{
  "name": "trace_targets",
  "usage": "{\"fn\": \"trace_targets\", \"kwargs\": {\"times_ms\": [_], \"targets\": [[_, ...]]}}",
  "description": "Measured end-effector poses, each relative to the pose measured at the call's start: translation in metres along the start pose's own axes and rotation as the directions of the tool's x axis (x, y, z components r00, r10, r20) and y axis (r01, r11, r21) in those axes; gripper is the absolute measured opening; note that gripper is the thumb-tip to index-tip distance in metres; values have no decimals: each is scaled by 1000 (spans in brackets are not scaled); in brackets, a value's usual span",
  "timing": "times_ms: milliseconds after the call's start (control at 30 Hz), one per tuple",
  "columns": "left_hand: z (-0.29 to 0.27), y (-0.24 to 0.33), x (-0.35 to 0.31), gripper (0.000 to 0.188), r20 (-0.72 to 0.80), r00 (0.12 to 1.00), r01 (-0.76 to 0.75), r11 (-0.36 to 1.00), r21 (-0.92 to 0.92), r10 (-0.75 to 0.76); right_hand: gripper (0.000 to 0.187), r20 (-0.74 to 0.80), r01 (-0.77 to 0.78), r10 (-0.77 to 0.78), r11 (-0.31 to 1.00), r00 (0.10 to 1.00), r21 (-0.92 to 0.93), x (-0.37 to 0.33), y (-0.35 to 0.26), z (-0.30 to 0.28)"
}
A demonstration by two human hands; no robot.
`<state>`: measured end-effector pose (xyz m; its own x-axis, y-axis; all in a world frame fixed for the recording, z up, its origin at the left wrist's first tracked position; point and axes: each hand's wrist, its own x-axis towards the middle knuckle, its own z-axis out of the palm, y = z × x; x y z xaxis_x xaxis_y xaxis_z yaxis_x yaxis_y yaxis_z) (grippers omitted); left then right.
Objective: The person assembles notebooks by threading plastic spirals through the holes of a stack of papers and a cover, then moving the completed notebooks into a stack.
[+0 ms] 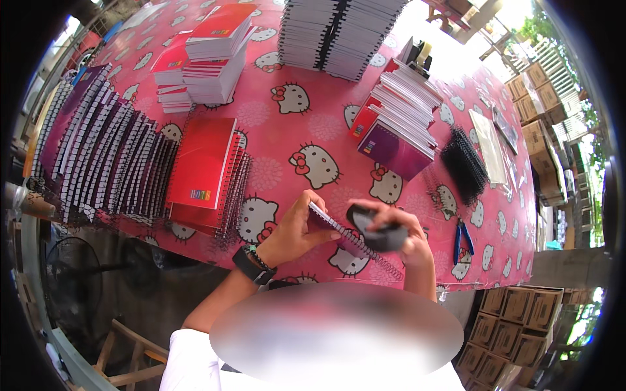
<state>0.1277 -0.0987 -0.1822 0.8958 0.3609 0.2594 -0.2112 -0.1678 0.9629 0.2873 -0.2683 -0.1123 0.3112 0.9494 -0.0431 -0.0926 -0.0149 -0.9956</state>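
Note:
My left hand [293, 231], with a dark band at the wrist, pinches a thin notebook [326, 220] held edge-up over the near side of the table. A wire spiral [389, 267] runs along its bound edge, and its loose end sticks out past the pages toward the right. Close to that edge, my right hand [409, 228] is closed around a dark rounded object [378, 233]. Motion blurs this object, so its kind is not clear. Blue-handled pliers [463, 242] lie on the table to the right of that hand.
Red spiral notebooks [202, 163] and a long row of purple ones [111, 150] lie on the left. Unbound booklets [404, 111] and black coils [464, 166] are on the right. Farther back stand red booklets [218, 52], tall notebook stacks [339, 32] and a tape dispenser [420, 55].

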Motion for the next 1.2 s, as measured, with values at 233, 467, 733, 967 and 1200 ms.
{"fn": "trace_targets", "kwargs": {"times_ms": [233,467,733,967,1200], "targets": [[-2,-7,0,48,31,999,-10,1000,2,10,42,172,145,-156,987,973,75,16,-2,13],[0,11,1,45,25,999,19,989,146,-23,50,-163,13,-436,374,885,-927,17,-5,6],[9,59,14,24,-51,999,-6,999,36,7,30,-205,206,-401,767,893,-607,3,-29,56],[11,70,12,16,-136,987,-77,996,54,84,25,-231,199,-408,773,883,-602,4,-31,62],[11,79,7,17,-188,981,-56,998,0,55,18,-135,299,-549,627,825,-719,5,-38,65]]}}
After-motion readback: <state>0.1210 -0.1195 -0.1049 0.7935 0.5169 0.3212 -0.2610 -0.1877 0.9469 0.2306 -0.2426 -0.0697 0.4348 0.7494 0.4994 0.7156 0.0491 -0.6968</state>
